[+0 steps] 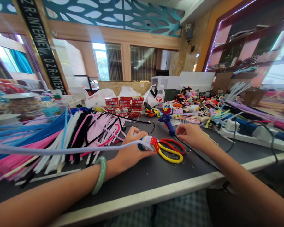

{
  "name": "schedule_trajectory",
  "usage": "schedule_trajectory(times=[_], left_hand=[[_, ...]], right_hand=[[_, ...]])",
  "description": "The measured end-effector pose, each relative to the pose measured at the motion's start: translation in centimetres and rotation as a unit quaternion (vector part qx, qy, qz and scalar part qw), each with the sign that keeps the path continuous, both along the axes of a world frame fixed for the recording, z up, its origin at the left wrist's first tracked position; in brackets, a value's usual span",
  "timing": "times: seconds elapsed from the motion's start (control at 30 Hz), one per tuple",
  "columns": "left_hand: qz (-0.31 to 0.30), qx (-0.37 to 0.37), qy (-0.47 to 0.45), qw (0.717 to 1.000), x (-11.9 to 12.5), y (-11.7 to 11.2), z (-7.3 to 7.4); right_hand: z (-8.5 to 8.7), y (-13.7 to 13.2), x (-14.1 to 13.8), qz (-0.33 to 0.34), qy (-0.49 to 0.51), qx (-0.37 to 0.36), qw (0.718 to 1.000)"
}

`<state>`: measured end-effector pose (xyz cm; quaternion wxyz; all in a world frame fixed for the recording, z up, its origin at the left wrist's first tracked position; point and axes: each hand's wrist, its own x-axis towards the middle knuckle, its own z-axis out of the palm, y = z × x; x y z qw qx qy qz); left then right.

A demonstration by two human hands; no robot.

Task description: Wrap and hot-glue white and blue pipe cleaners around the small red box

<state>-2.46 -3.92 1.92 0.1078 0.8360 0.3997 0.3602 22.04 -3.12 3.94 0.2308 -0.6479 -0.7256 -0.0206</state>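
Note:
My left hand (132, 146), a green bangle on its wrist, is closed around a small blue and white piece with a red angular end (154, 145). A pale lilac pipe cleaner (68, 150) runs leftward from that piece. Beside it on the table lie a red loop (181, 145) and a yellow loop (172, 160), which look like scissors handles. My right hand (191, 135) has its fingers pinched together; whatever is between them, if anything, is too small to make out. Just left of these fingers stands a blue glue gun (167, 123), its black cord passing below the hand.
Bundles of pipe cleaners (54, 138) in blue, pink, white and black cover the left side. Red small boxes (125, 105) are stacked at the back, near a plastic bottle (160, 95). Colourful small dolls (191, 107) pile up behind my right hand; a white power strip (255, 138) lies right.

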Motion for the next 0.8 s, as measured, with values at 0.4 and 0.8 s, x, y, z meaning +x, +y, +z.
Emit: schedule_trajectory(times=[0.4, 0.8], left_hand=[[-0.004, -0.003, -0.015, 1.000, 0.0, 0.3, -0.6], [0.001, -0.009, 0.006, 1.000, -0.1, 0.3, -0.5]], right_hand=[[-0.8, 0.9, 1.4, 0.052, 0.066, -0.039, 0.996], [-1.2, 1.4, 1.8, 0.099, 0.079, -0.097, 0.987]])
